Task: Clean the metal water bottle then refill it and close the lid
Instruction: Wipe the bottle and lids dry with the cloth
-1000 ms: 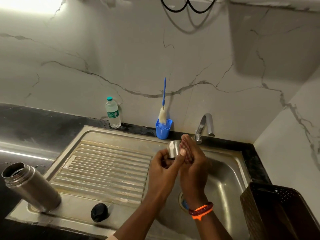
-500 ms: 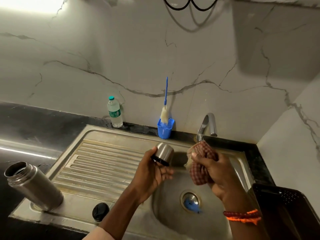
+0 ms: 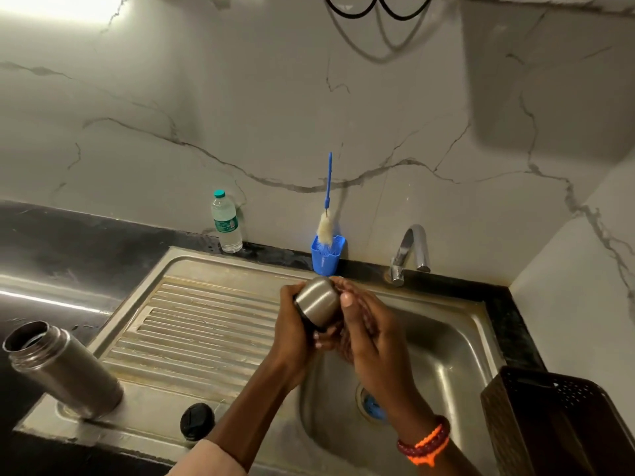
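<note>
Silver steel lid (image 3: pixel 318 298), blue brush holder (image 3: pixel 326 257), orange wristband (image 3: pixel 429 446) — white marble wall (image 3: pixel 240 115), grey-veined.

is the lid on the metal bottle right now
No, the metal bottle stands open-mouthed on the sink edge, while the left hand holds the steel cap over the basin.

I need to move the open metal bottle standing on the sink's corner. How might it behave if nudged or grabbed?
The metal bottle is tall with a narrow base and stands near the sink's front corner, so a sideways nudge could probably tip it. Its smooth steel may be slippery if wet. With no lid on, anything inside could spill.
</note>
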